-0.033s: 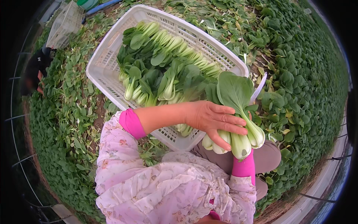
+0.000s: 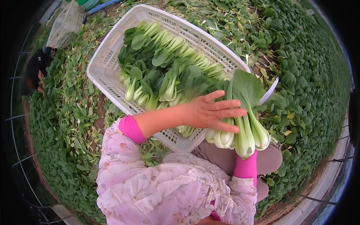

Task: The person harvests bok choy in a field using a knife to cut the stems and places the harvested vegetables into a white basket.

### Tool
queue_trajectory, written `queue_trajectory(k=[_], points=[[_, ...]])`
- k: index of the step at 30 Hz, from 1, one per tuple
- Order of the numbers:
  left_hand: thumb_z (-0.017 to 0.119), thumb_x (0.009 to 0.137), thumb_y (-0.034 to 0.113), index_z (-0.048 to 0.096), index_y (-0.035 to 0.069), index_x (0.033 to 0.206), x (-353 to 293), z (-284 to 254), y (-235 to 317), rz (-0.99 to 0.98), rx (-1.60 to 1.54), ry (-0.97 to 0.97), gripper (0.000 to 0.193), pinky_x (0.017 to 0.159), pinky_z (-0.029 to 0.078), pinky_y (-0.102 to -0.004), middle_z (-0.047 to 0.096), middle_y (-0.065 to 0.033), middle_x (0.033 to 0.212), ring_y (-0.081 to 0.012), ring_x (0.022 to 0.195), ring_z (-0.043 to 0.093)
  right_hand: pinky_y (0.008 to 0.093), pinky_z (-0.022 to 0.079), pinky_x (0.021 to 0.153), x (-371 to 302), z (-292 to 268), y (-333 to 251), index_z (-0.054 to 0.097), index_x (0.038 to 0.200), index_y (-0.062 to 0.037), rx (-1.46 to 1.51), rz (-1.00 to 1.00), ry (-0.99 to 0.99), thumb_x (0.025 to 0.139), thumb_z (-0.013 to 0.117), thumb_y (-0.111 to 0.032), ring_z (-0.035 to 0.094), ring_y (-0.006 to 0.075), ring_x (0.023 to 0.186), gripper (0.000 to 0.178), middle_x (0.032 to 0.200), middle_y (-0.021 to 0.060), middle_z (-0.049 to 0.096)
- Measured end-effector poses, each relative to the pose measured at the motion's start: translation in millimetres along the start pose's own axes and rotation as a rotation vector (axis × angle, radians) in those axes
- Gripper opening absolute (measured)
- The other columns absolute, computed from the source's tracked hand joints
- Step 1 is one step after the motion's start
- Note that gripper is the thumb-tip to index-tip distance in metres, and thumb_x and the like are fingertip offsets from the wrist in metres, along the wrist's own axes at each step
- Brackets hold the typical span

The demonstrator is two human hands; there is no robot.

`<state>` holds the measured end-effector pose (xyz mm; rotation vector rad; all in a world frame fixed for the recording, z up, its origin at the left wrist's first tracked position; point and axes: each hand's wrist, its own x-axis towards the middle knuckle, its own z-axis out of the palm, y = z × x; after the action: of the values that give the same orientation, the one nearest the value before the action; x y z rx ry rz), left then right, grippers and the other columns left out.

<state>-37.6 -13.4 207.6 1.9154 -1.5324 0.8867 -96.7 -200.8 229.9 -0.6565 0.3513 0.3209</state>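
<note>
Several heads of bok choy (image 2: 245,138), pale stalks toward me and dark leaves away, are held together over the near right corner of a white crate. Across their stalks lies my left hand (image 2: 212,112), fingers spread and gripping nothing. My right hand is hidden beneath the bunch; only its pink cuff (image 2: 246,167) shows below the stalks. With my left hand spread, the bunch rests in the right one. A pale knife blade (image 2: 269,92) sticks out past the leaves on that side.
The white slatted crate (image 2: 108,80) holds rows of bok choy (image 2: 168,43). Growing leafy plants (image 2: 296,63) fill the ground at right; cut leaves (image 2: 73,116) litter the left. Farther off are another crate (image 2: 66,24) and a person in dark clothing (image 2: 36,67).
My left hand's fingers have lifted and spread, and the hand has shifted slightly left. The bunch and the knife blade have moved a little right.
</note>
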Motion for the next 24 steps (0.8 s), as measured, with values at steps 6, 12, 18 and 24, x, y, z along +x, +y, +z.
queue_trajectory(k=[6,12,18,24], points=[[0.07,0.075,0.039,0.024,0.005,0.138,-13.9,-17.9,16.3,-1.255,-1.041,0.099,0.085,0.11,0.019,-0.0408,0.03,-0.0142,0.142,-0.0293,0.132,0.029,0.0294,0.047,0.079,22.1,0.4,-20.2,0.054,0.11,0.0006,-0.521,-0.281,0.309,0.083,0.067,-0.016,0.06,0.0159,0.089,0.034,0.101,0.0091,0.063],[0.074,0.067,0.055,0.016,-0.001,0.141,-1.9,-16.5,13.4,-1.256,-1.759,0.078,0.109,0.107,0.024,-0.0359,0.03,-0.0137,0.14,-0.0241,0.131,0.028,0.024,0.045,0.076,22.9,52.7,12.6,0.055,0.106,0.0014,-0.904,-0.677,0.303,0.076,0.074,-0.006,0.057,0.0106,0.083,0.037,0.095,0.0051,0.063],[0.076,0.067,0.025,0.035,0.001,0.133,-19.0,-28.8,10.3,-1.414,-1.76,0.166,0.082,0.098,0.037,-0.0324,0.048,-0.0082,0.125,-0.018,0.114,0.047,0.0185,0.041,0.061,26.7,67.5,37.6,0.055,0.1,0.0006,-1.054,-0.717,0.18,0.076,0.075,-0.008,0.048,0.004,0.068,0.032,0.082,-0.0006,0.059],[0.074,0.066,0.017,0.042,0.001,0.128,-56.7,-91.2,-29.1,-1.37,-1.274,0.243,0.072,0.095,0.038,-0.0303,0.052,-0.0079,0.12,-0.0158,0.109,0.048,0.0191,0.043,0.062,30.4,61.6,27.6,0.054,0.103,0.0017,-1.187,-0.593,0.018,0.085,0.064,-0.033,0.06,0.0133,0.09,0.04,0.128,0.0175,0.051]])
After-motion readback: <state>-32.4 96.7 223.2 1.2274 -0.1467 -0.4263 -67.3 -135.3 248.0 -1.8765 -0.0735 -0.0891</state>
